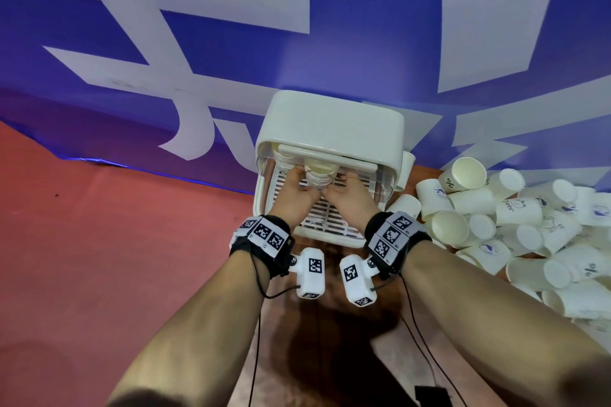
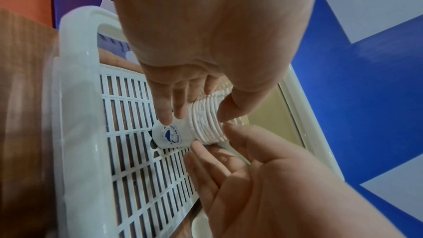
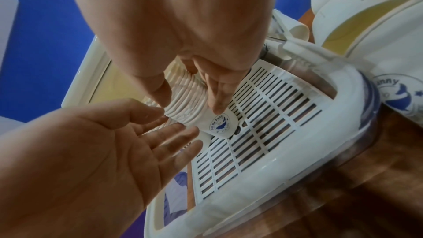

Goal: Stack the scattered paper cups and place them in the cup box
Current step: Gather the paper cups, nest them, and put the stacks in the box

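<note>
Mid-placement: stack of cups inside the cup box, near the middle of the slatted tray, held from both sides. Left hand at the 9 o'clock side, thumb on the ridged rims and fingers laid along the lowest cup. Right hand at the 3 o'clock side, pinching the stack the same way. Neither hand released, neither clenched on nothing. Base of the stack down at the slats, mouth end leaning toward 12 o'clock under the raised lid; touching the tray or just above it, hard to tell.

Second stack already in the box at about 10 o'clock, close beside the held one. Loose cups heaped on the table at 3 o'clock of the box, well apart from the hands. So probably well short of done.

To do this step well:
- Seat the base flat on the slats before letting go; a tilted stack is likely to topple toward the lid.
- Keep pressure light and spread over several rims; paper walls crush easily under a hard pinch.
- Slide toward 10 o'clock until just beside the other stack, leaving the 3 o'clock half of the tray for later stacks.
- Mind the lid edge at 12 o'clock; a rim caught there could split the stack.
- Release one hand at a time, thumb last, and check for steadiness before turning to the heap.
</note>
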A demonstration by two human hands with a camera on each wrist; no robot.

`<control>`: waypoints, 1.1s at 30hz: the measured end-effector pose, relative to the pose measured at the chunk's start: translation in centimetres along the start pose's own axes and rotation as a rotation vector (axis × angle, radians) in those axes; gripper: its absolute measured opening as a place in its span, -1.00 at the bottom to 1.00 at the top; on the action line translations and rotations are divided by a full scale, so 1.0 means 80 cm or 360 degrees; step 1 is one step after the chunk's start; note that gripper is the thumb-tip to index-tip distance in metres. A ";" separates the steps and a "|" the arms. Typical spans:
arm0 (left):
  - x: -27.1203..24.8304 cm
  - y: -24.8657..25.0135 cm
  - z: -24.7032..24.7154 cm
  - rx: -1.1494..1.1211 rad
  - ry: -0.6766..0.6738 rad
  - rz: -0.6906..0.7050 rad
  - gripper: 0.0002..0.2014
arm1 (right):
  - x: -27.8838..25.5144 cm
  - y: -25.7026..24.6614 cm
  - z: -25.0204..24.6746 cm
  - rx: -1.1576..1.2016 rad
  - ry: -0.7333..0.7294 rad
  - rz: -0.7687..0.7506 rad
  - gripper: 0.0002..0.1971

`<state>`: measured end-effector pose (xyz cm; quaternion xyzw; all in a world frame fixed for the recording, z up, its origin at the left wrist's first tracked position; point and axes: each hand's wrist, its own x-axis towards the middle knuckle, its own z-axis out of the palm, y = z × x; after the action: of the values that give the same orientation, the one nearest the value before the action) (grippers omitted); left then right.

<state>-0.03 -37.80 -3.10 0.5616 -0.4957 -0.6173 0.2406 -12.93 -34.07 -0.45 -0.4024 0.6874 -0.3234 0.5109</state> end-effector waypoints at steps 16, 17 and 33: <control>-0.059 -0.001 0.002 0.0291 0.0234 0.0027 -0.60 | -0.037 0.031 -0.032 -0.0208 0.0029 0.0015 -0.54; -0.066 0.001 0.006 0.0296 0.0256 0.0046 -0.62 | -0.046 0.029 -0.038 -0.0201 0.0033 -0.0014 -0.59; -0.184 0.045 0.192 0.0440 0.0141 0.0255 -0.75 | -0.214 0.080 -0.221 -0.0148 0.0118 -0.0124 -0.77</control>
<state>-11.53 -21.36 4.91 0.5746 -0.6080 -0.4967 0.2310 -28.74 -15.35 6.37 -0.4400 0.7040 -0.3253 0.4528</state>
